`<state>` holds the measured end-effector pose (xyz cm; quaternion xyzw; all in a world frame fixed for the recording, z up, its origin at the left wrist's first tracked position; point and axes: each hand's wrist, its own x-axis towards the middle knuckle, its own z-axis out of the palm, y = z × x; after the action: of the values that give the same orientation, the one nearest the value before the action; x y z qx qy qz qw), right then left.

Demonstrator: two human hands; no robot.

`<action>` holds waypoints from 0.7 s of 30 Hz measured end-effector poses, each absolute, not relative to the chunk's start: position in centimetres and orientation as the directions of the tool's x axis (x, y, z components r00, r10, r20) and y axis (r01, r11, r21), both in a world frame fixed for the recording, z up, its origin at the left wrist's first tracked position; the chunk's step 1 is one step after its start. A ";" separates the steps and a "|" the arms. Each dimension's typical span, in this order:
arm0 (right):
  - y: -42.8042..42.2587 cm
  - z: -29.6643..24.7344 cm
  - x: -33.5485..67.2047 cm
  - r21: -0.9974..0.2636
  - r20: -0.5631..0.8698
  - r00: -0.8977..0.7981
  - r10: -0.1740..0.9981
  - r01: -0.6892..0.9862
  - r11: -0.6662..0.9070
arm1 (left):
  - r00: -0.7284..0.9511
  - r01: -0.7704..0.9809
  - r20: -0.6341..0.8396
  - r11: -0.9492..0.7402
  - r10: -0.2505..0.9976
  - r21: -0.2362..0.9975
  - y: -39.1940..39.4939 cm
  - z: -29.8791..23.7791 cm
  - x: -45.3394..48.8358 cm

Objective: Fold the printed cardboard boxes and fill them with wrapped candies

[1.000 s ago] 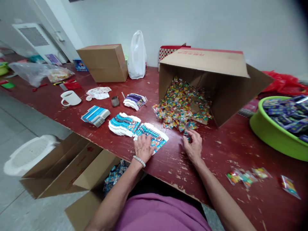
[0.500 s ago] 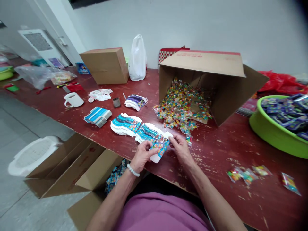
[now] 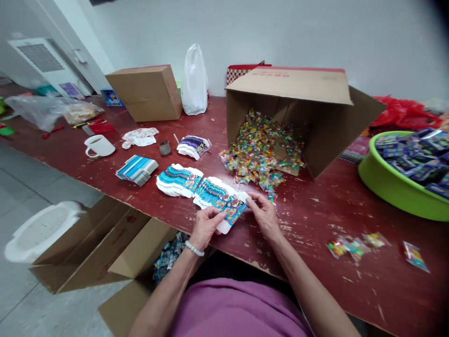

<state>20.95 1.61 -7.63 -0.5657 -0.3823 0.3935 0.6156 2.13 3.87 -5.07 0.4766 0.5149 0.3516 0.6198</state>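
Between my two hands is a small blue printed candy box [image 3: 234, 211] with white end flaps. My left hand [image 3: 206, 227], a beaded bracelet at its wrist, pinches the near lower end. At the far upper end, my right hand [image 3: 264, 215] grips the white flap with thumb and fingers. Just behind the box lies a fanned row of flat blue boxes [image 3: 213, 193], and a second fanned stack [image 3: 179, 180] is left of it. Wrapped candies [image 3: 266, 145] spill out of a big cardboard carton [image 3: 291, 86] lying on its side beyond my right hand.
A green basin [image 3: 403, 196] of dark packets stands at right, several loose candy packets [image 3: 354, 247] before it. At left are a white mug [image 3: 100, 146], a bundle of blue-striped card [image 3: 136, 169] and purple boxes [image 3: 192, 146]. Open cartons [image 3: 91, 243] stand below the table edge.
The view has shifted slightly, so things on the table sit a little further left and higher. Both hands keep hold of the same box, with little visible movement.
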 end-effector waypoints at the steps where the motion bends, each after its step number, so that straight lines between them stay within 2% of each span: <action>1: 1.6 -7.6 21.0 -0.998 0.038 0.420 0.907 -0.034 0.058 | 0.209 0.060 -0.302 0.296 0.930 0.953 3.9 -5.1 2.2; 5: 1.5 -7.8 21.9 -0.998 0.046 0.473 0.880 -0.019 0.063 | 0.184 0.111 -0.281 0.264 0.942 0.958 4.5 -5.3 2.3; 9: 0.8 -8.7 23.8 -0.997 -0.006 0.509 0.861 -0.066 0.032 | 0.163 0.213 -0.208 0.172 0.965 0.962 5.0 -5.2 1.9; 11: 0.2 -8.7 24.7 -0.996 -0.037 0.521 0.853 -0.091 0.013 | 0.142 0.277 -0.104 0.062 0.984 0.959 4.9 -4.7 1.6; 13: -0.4 -8.1 25.1 -0.993 -0.061 0.513 0.856 -0.117 -0.001 | 0.138 0.368 0.068 -0.115 0.988 0.923 4.6 -3.7 1.6; 15: -0.9 -6.8 25.0 -0.990 -0.076 0.480 0.874 -0.140 -0.010 | 0.212 0.409 0.147 -0.225 0.966 0.884 4.3 -2.4 1.8; 16: -1.2 -5.9 24.7 -0.989 -0.078 0.451 0.889 -0.148 -0.012 | 0.303 0.378 0.094 -0.210 0.948 0.902 4.1 -1.8 1.9; 17: -1.3 -5.1 24.3 -0.988 -0.072 0.411 0.909 -0.152 -0.010 | 0.424 0.312 -0.020 -0.125 0.905 0.942 3.9 -1.1 2.1; 18: -1.5 -4.2 23.8 -0.988 -0.058 0.363 0.930 -0.154 -0.002 | 0.565 0.235 -0.150 0.016 0.811 0.972 3.7 -0.6 2.3; 19: -1.7 -3.4 23.3 -0.988 -0.041 0.304 0.952 -0.154 0.006 | 0.699 0.171 -0.252 0.185 0.669 0.968 3.5 -0.2 2.4; 21: -2.0 -1.9 22.4 -0.986 -0.017 0.176 0.984 -0.167 0.012 | 0.861 0.110 -0.323 0.476 0.393 0.873 3.0 0.3 2.6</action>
<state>22.40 -1.98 -1.94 -0.4993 -0.4092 0.4945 0.5821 2.64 2.96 0.34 0.5047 0.2495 0.0861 0.8220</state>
